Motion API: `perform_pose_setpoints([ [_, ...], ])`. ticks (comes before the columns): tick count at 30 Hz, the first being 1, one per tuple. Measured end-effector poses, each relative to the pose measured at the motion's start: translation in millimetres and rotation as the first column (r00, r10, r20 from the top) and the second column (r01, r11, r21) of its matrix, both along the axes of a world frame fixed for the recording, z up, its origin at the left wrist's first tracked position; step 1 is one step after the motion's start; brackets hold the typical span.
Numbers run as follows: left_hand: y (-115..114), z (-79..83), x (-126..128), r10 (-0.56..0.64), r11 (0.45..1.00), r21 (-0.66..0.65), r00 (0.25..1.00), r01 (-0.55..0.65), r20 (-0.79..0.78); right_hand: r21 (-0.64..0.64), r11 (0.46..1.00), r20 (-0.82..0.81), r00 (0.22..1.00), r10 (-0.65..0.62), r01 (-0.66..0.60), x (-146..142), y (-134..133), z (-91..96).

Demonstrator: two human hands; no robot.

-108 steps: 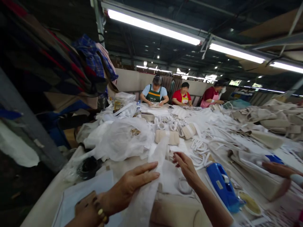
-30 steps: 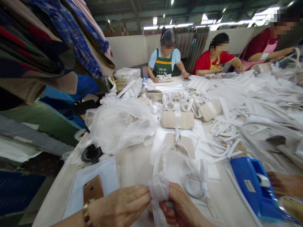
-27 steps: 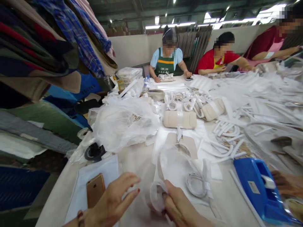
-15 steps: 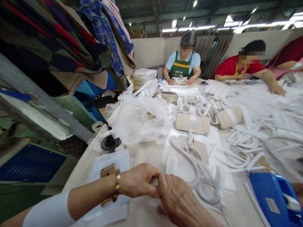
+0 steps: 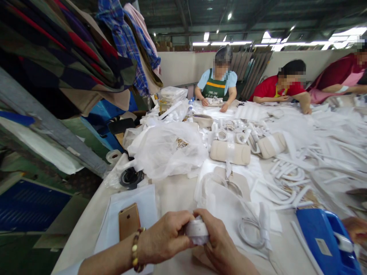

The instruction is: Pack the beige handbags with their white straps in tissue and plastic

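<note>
Both my hands meet low in the middle of the head view, around a small round white roll [image 5: 197, 231] that looks like a wrapped, coiled strap. My left hand [image 5: 166, 237], with a beaded bracelet at the wrist, grips its left side. On its right side, the fingers of my right hand [image 5: 219, 240] are curled round it. What lies inside the white wrapping is hidden. Just beyond my right hand, a beige bag piece [image 5: 239, 181] with a metal ring rests on white sheets, beside a loosely coiled wrapped strap [image 5: 252, 233].
A gold phone [image 5: 129, 221] lies on pale paper at left, near a black tape roll [image 5: 131, 177]. Further off are a plastic bag [image 5: 160, 152] with metal pieces and a beige banded bag [image 5: 242, 152]. A blue tool [image 5: 323, 240] stands at right. Several co-workers sit across the table.
The white roll now shows between my hands, where it was covered before. My right hand has opened out from a closed grip around its side. The view has shifted slightly right.
</note>
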State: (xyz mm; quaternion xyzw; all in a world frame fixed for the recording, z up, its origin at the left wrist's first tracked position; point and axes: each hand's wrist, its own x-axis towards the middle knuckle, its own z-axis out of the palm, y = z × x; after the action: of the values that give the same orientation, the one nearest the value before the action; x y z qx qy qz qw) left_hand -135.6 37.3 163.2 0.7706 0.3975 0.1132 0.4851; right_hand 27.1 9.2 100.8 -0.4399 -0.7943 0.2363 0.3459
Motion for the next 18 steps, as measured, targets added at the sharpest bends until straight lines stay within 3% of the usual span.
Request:
perform_pose_setpoints([
  [2,-1.0,-5.8,1.5,0.010,1.000,0.021,0.989,-0.007,-0.146,0.111,0.992,0.272,0.958,-0.094,0.066,-3.7,-1.0,1.4],
  [4,-4.3,-13.0,3.4,0.036,0.991,0.137,0.980,-0.009,-0.196,0.161,0.983,0.362,0.922,-0.139,0.086,-4.6,2.2,3.4],
  [7,-11.0,-24.5,5.3,0.069,0.963,0.260,0.998,-0.065,-0.008,0.096,0.995,0.107,0.994,0.030,-0.041,-2.3,11.8,0.7],
  [9,-13.4,-30.9,6.0,0.114,0.966,0.216,0.985,-0.140,0.129,0.061,0.994,-0.090,0.991,0.094,-0.089,-1.8,16.0,-5.8],
  [11,-13.3,-35.8,7.2,0.187,0.975,0.098,0.977,-0.197,0.106,0.070,0.998,-0.056,0.998,0.011,-0.007,-3.7,15.8,-13.0],
  [13,-12.6,-39.9,9.2,0.210,0.978,-0.006,0.977,-0.210,-0.018,0.151,0.986,0.151,0.984,-0.099,0.076,-6.3,13.2,-17.0],
  [15,-13.3,-43.9,12.0,0.228,0.972,-0.035,0.969,-0.233,-0.099,0.239,0.970,0.289,0.950,-0.118,0.048,-6.3,12.0,-17.3],
  [18,-15.9,-49.7,16.1,0.276,0.959,0.062,0.961,-0.275,-0.011,0.192,0.980,0.102,0.994,0.033,-0.052,-0.6,16.0,-17.6],
])
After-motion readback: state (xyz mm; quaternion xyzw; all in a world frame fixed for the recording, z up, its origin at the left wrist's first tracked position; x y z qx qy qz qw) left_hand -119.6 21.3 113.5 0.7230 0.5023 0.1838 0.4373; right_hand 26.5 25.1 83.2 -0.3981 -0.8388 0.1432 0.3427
